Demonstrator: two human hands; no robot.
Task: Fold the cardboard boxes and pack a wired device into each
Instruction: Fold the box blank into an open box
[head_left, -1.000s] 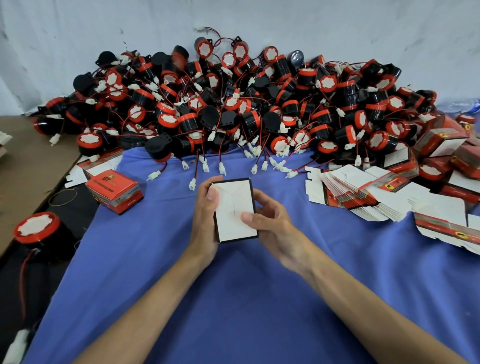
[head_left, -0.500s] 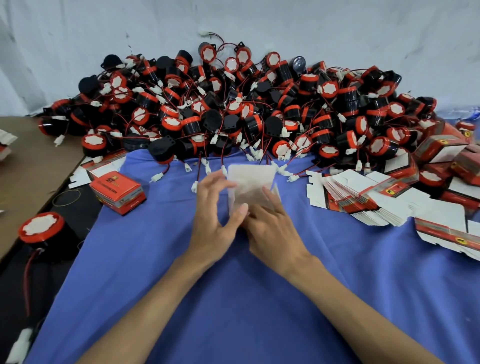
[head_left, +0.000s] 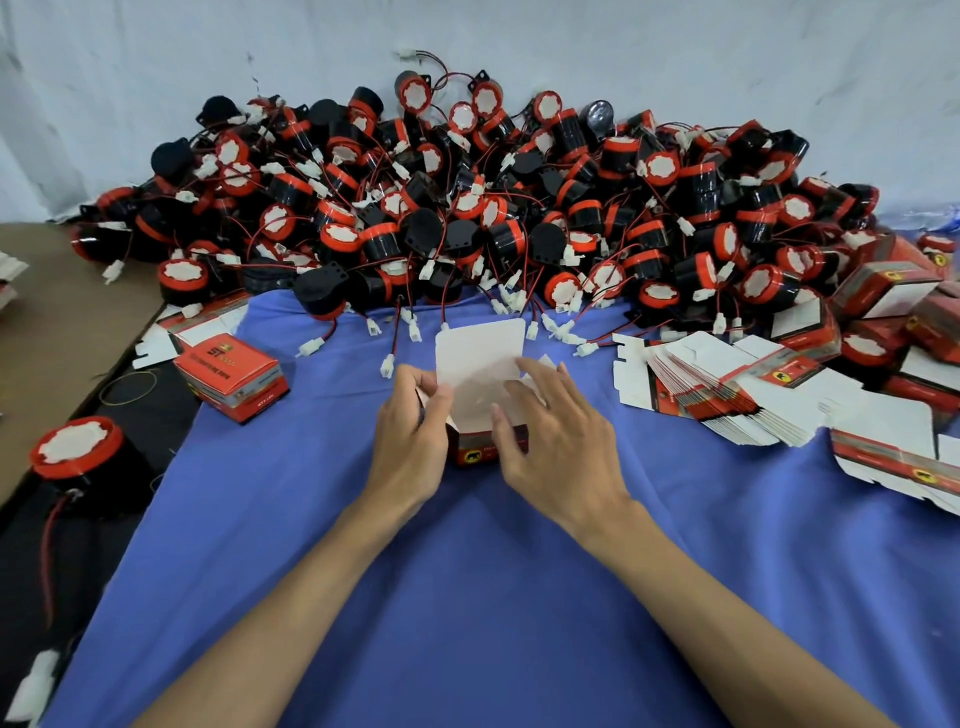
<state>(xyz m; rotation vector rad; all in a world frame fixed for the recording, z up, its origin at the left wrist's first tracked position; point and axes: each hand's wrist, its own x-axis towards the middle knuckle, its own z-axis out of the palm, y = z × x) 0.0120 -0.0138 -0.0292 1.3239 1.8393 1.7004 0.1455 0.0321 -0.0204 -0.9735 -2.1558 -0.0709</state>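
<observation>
my left hand (head_left: 410, 436) pinches the left side flap of the box (head_left: 475, 449); right hand (head_left: 558, 436) lies flat on its right rim, fingers straight | box flipped since a second ago: now mouth-up mid-bench (head_left: 467, 597), lid flap (head_left: 480, 353) raised | judged: base closed, ready to load | wired devices (head_left: 467, 208) heaped along far edge | flat boxes (head_left: 727, 384) toward right edge

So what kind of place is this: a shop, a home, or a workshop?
Most likely a small packing workshop. A heap of wired devices lies at the back, a stack of flat boxes waits on the right, and the left hand and right hand work on one box on a blue cloth.
</observation>
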